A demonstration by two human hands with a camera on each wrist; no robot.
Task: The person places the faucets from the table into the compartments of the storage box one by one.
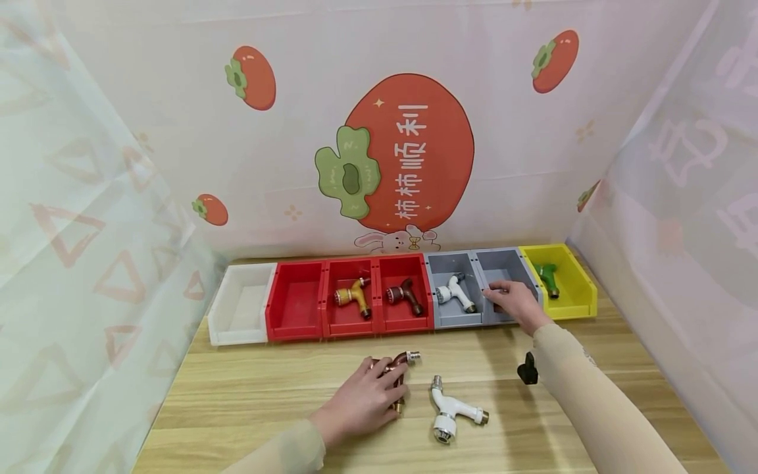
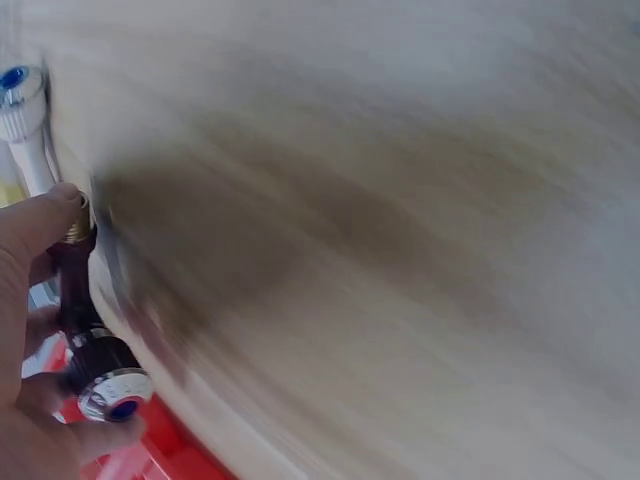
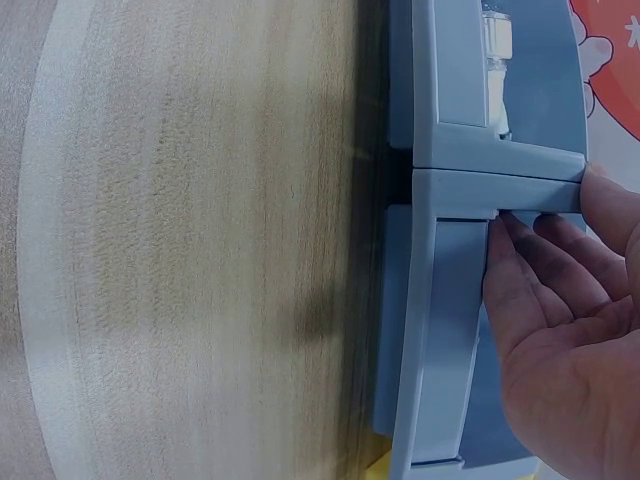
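Observation:
My left hand (image 1: 367, 398) grips a dark brown-red tap (image 2: 80, 300) low over the wooden table. In the left wrist view its thumb lies at the brass threaded end, while other fingers reach round the chrome-capped knob. To its right a white tap (image 1: 448, 411) lies on the table. My right hand (image 1: 517, 301) is at the right-hand grey bin (image 3: 455, 340), pinching the side wall it shares with the neighbouring grey bin (image 1: 458, 321). Its fingers are inside the bin against that wall, with the thumb at the rim. The neighbouring bin holds another white tap (image 1: 454, 293).
Leftward stand a white bin (image 1: 239, 336) and several red bins (image 1: 349, 329), two holding a yellow tap (image 1: 355, 296) and a brown tap (image 1: 405, 296). A yellow bin (image 1: 577, 306) at the right holds a green tap (image 1: 549, 280). A small black object (image 1: 528, 368) is beside the right sleeve.

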